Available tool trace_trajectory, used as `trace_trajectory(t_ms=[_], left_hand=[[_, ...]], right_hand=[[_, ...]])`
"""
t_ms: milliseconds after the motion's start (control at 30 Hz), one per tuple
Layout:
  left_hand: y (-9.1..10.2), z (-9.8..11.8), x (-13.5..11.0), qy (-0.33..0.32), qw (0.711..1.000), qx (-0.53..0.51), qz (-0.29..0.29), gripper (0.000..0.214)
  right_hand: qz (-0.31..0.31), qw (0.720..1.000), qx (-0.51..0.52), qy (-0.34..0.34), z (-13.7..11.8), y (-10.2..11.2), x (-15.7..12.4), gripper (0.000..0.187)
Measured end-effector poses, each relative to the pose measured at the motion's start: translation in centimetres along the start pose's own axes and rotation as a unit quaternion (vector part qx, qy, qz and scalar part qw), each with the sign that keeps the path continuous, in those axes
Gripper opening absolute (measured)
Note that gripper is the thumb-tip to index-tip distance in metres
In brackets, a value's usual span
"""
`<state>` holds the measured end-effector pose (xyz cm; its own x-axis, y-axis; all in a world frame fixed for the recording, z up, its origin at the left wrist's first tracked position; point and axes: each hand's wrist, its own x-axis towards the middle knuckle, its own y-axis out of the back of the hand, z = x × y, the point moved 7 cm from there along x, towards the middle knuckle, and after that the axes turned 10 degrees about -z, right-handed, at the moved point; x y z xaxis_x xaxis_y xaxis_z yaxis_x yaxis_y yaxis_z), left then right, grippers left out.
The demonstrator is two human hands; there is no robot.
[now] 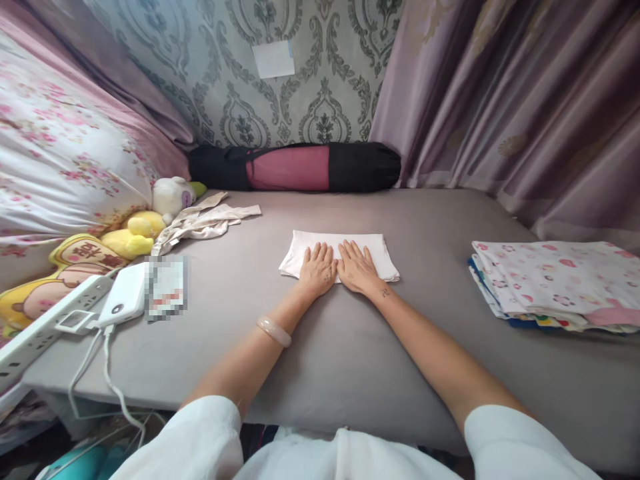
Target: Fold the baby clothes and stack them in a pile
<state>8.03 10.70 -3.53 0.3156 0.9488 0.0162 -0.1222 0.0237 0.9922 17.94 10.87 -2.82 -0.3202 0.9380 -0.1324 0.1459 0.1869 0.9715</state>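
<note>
A pale, folded piece of cloth [340, 239] lies flat on the grey-covered surface [380, 353] in front of me. My left hand [318, 268] rests palm down on its left half, fingers stretched out and pointing away from me. Beside it, my right hand [357, 267] lies flat on the right half with its fingers a little apart. The two thumbs are close together near the middle of the cloth. Whether the cloth is a garment or a towel, I cannot tell. A light bangle [274, 331] circles my left forearm.
Folded patterned fabrics [555, 280] are stacked at the right. Crumpled beige cloth [215, 217] and plush toys [173, 197] lie at the left, near a power strip [55, 323] and a white power bank [125, 293] with cables. A black-and-pink long bag [290, 167] lies along the wall.
</note>
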Motion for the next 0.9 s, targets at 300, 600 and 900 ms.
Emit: trace_trajectory(t_ms=[300, 600, 900], left_hand=[[2.7, 0.2, 1.6, -0.006, 1.0, 0.0, -0.026, 0.036], [0.3, -1.0, 4.4, -0.004, 0.999, -0.038, -0.029, 0.05], [1.3, -1.1, 4.3, -0.009, 0.999, -0.048, -0.014, 0.046]], right_hand=[[0.024, 1.0, -0.005, 0.005, -0.2, 2.1, 1.4, 0.045], [-0.003, 1.0, 0.012, 0.003, 0.5, 0.3, 3.3, 0.056], [0.003, 0.999, 0.033, 0.007, 0.7, 0.9, 3.2, 0.056]])
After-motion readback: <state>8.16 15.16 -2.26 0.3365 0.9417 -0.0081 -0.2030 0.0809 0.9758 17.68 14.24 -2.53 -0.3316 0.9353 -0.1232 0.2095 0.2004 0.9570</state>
